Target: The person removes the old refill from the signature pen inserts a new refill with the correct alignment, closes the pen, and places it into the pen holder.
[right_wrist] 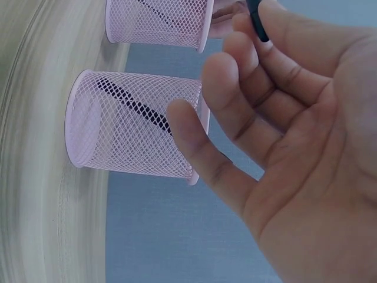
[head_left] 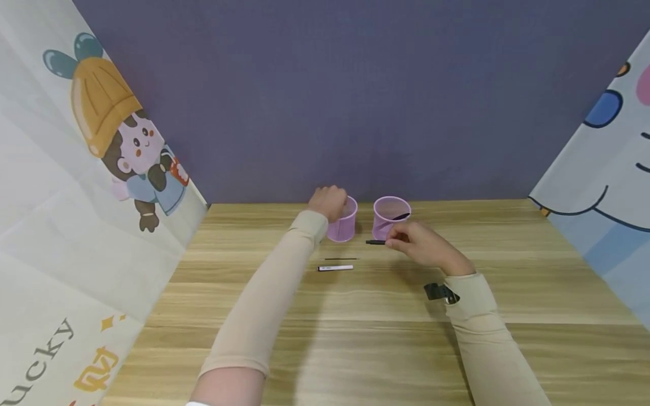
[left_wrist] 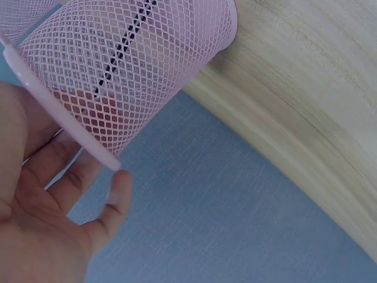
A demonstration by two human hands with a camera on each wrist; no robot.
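Note:
My left hand (head_left: 329, 203) reaches over the rim of the left pink mesh pen cup (head_left: 341, 230), its fingertips showing through the mesh in the left wrist view. A slim dark stick (left_wrist: 125, 47) slants inside that cup, its upper end right at those fingertips; I cannot tell whether they pinch it. Between thumb and fingers my right hand (head_left: 424, 243) pinches a black pen (head_left: 374, 242), in front of the right pink mesh cup (head_left: 391, 201). Inside the right cup leans another black pen (right_wrist: 132, 105).
A white marker (head_left: 335, 268) with a dark end and a thin dark rod (head_left: 341, 259) lie side by side on the wooden table (head_left: 376, 349). Behind the cups rises a dark blue-grey panel (head_left: 325, 101). Printed sheets flank the table on both sides.

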